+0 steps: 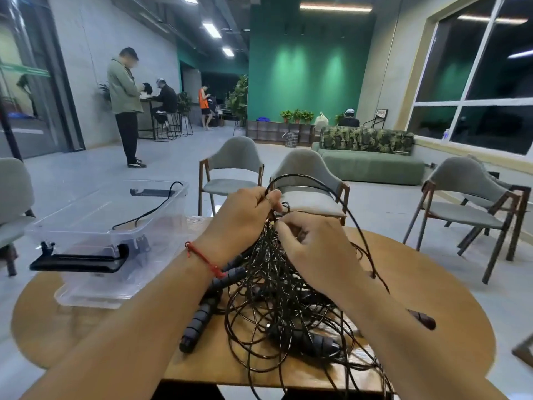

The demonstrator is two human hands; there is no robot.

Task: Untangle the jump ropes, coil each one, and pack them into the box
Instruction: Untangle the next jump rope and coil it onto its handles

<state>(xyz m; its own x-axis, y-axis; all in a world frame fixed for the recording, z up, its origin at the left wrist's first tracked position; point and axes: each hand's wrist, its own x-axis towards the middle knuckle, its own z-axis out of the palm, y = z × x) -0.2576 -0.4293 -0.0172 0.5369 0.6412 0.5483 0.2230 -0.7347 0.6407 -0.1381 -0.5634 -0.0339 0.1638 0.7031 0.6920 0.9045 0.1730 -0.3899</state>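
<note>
Jump ropes (282, 307) spill over the table's (432, 284) near edge; left hand (245, 215) and right hand (314, 249) pinch strands; box (161, 226) beside them.

We find the tangle of jump ropes (282, 298) filling the middle of the desk (450, 284), its loops spilling over the near edge. Bare wood lies free to the right of it, apart from one dark handle (424, 320) by our right forearm. At the left the clear box (95, 284) stands with its top open, a black cord (150, 210) running across the opening. Ribbed handles (199, 321) crowd the gap between box and tangle. A tall loop (331, 192) arches over our right hand (314, 249).
</note>
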